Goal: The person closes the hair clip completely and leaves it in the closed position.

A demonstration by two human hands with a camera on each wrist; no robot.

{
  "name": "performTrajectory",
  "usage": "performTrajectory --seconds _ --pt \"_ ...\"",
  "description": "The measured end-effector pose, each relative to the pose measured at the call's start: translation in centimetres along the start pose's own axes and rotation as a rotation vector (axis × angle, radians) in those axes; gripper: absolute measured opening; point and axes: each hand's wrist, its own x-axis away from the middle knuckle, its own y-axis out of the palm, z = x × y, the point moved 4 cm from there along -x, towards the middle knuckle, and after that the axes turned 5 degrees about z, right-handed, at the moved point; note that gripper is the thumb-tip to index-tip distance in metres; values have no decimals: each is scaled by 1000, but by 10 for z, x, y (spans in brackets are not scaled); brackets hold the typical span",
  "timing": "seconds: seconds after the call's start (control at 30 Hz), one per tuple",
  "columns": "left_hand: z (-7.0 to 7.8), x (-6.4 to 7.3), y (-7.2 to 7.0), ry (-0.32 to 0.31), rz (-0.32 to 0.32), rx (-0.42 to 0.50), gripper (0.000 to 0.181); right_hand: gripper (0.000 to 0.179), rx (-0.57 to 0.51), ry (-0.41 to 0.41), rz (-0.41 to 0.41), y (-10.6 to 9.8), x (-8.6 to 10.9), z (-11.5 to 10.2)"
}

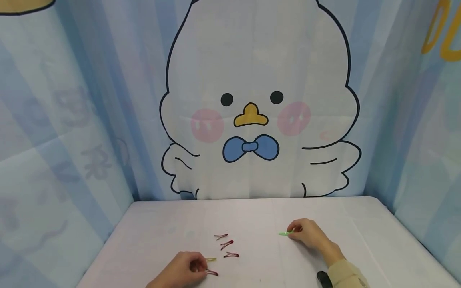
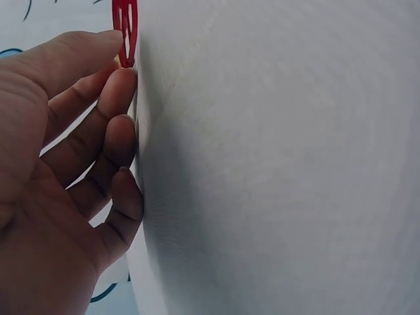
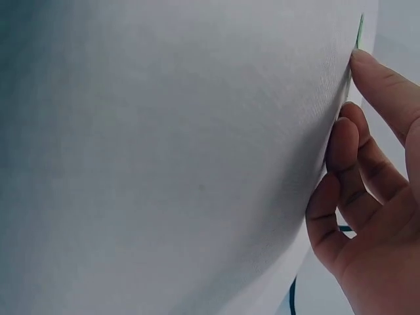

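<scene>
My left hand [image 1: 183,269] is low on the table, its thumb and fingertips pinching one end of a dark red snap hair clip [image 1: 213,273]. In the left wrist view the red clip [image 2: 127,29] points away from the thumb tip. A yellow hair clip [image 1: 211,259] lies right at the left fingers. Farther right, my right hand [image 1: 309,234] pinches a light green hair clip [image 1: 283,233] close over the table. Only a thin green sliver of the clip [image 3: 360,29] shows past the thumb in the right wrist view.
Three more dark red clips, the far one [image 1: 221,236], the middle one [image 1: 227,244] and the near one [image 1: 231,255], lie between the hands. A white cloth covers the table [image 1: 266,264]. Printed curtains [image 1: 252,176] hang behind and beside it. Something black [image 1: 324,279] shows by the right sleeve.
</scene>
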Motion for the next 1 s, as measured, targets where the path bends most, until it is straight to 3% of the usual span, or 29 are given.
performTrajectory --seconds 0.47,0.77,1.0 --pt "2 3 4 -83 -14 -9 6 10 -36 3 -6 -5 2 4" --pt "1 1 6 -94 -21 -11 7 9 -43 28 -3 -12 2 7" --pt "4 -1 3 -46 -4 -32 9 9 -46 -4 27 -23 2 2"
